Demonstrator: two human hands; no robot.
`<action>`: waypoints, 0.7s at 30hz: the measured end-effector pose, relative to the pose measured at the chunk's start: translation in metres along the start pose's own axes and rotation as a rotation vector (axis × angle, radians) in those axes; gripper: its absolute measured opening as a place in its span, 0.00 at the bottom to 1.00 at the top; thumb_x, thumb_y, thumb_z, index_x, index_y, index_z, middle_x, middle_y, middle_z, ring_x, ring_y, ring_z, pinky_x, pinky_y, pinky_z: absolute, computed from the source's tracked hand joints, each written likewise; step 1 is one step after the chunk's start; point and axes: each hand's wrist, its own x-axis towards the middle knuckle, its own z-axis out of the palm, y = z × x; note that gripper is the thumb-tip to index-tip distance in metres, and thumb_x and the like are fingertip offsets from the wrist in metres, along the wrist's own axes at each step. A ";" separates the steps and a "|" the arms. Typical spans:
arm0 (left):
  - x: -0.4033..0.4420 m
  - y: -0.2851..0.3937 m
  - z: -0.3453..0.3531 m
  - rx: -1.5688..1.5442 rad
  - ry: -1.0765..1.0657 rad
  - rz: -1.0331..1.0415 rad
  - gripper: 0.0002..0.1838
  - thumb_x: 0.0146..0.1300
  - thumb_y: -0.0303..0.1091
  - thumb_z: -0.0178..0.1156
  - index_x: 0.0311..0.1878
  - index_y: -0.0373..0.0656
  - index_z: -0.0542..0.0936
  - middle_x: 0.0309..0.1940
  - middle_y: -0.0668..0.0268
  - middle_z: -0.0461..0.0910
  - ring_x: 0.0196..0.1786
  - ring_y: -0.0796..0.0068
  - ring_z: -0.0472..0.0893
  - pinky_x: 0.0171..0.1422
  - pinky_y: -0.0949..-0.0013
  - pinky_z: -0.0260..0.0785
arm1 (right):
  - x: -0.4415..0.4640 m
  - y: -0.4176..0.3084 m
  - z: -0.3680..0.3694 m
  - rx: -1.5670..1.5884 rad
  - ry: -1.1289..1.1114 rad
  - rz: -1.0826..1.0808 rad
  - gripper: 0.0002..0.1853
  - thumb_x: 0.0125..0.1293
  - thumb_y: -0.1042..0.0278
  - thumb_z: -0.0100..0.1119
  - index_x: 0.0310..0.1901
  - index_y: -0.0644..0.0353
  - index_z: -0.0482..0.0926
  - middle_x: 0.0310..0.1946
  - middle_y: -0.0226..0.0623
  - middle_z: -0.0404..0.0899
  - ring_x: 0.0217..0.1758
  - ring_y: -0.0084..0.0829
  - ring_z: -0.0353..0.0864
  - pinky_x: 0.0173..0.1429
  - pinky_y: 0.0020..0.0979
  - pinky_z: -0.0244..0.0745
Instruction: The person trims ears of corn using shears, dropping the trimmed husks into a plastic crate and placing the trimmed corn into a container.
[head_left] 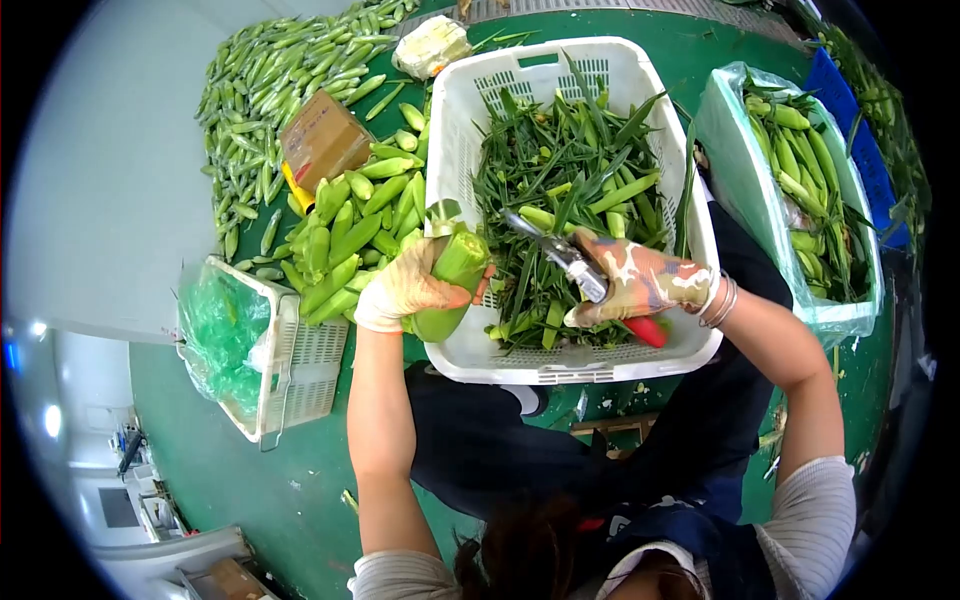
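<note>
In my left hand (412, 290), in a pale glove with orange fingertips, is a green ear of corn in its husk (460, 262). It is held near the left rim of a white plastic basket (572, 375). My right hand (640, 277), in a camouflage-pattern glove, is closed around pruning shears (580, 270). Their metal blades point left toward the corn, apart from it, and a red handle end shows below the palm. Under both hands, cut green leaves and husk trimmings (545, 170) fill much of the basket.
Husked-on corn ears (350, 235) are piled left of the basket, beside a cardboard box (325, 140). Wrapped ears (290, 70) spread behind. A white crate (310, 350) with green plastic bags stands lower left. At right is a lined crate (850, 250) of corn, near a blue crate (855, 130).
</note>
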 end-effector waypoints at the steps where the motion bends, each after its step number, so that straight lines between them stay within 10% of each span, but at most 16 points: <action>1: 0.001 -0.003 -0.001 0.002 -0.008 -0.005 0.20 0.41 0.24 0.65 0.43 0.35 0.77 0.31 0.66 0.81 0.33 0.76 0.79 0.42 0.74 0.71 | 0.001 -0.002 -0.002 -0.082 0.044 -0.102 0.35 0.48 0.45 0.70 0.43 0.67 0.64 0.35 0.51 0.74 0.42 0.47 0.75 0.48 0.40 0.71; 4: 0.005 -0.022 -0.002 0.270 0.026 -0.058 0.24 0.44 0.30 0.71 0.46 0.34 0.77 0.36 0.64 0.82 0.36 0.77 0.79 0.46 0.73 0.71 | 0.008 0.004 -0.007 -0.225 0.079 -0.252 0.35 0.47 0.49 0.70 0.46 0.67 0.64 0.37 0.51 0.75 0.45 0.49 0.76 0.49 0.41 0.71; 11: 0.001 -0.007 -0.018 0.053 -0.026 -0.192 0.27 0.53 0.30 0.66 0.57 0.32 0.72 0.39 0.67 0.79 0.41 0.77 0.77 0.49 0.73 0.70 | 0.010 0.018 -0.022 0.342 -0.058 0.238 0.20 0.55 0.50 0.66 0.25 0.61 0.74 0.18 0.34 0.76 0.24 0.26 0.77 0.32 0.32 0.72; 16: -0.032 -0.130 -0.158 0.275 0.865 -0.093 0.22 0.66 0.44 0.53 0.53 0.36 0.78 0.49 0.59 0.79 0.51 0.67 0.77 0.60 0.67 0.66 | -0.053 0.092 -0.060 0.295 0.129 0.367 0.24 0.54 0.47 0.67 0.37 0.61 0.74 0.26 0.31 0.78 0.29 0.24 0.76 0.36 0.27 0.71; 19: -0.043 -0.180 -0.234 -0.811 1.285 -0.107 0.30 0.65 0.50 0.53 0.62 0.35 0.69 0.60 0.55 0.70 0.59 0.58 0.70 0.64 0.56 0.64 | -0.100 0.161 -0.096 0.625 0.531 0.424 0.26 0.51 0.50 0.67 0.42 0.67 0.77 0.28 0.34 0.78 0.32 0.27 0.78 0.37 0.29 0.73; 21: -0.020 -0.195 -0.233 -0.474 1.797 -0.104 0.25 0.70 0.50 0.43 0.59 0.40 0.73 0.56 0.52 0.74 0.59 0.57 0.73 0.60 0.57 0.68 | -0.127 0.201 -0.129 0.236 0.928 0.764 0.28 0.49 0.49 0.67 0.43 0.66 0.76 0.30 0.40 0.80 0.33 0.35 0.80 0.38 0.33 0.74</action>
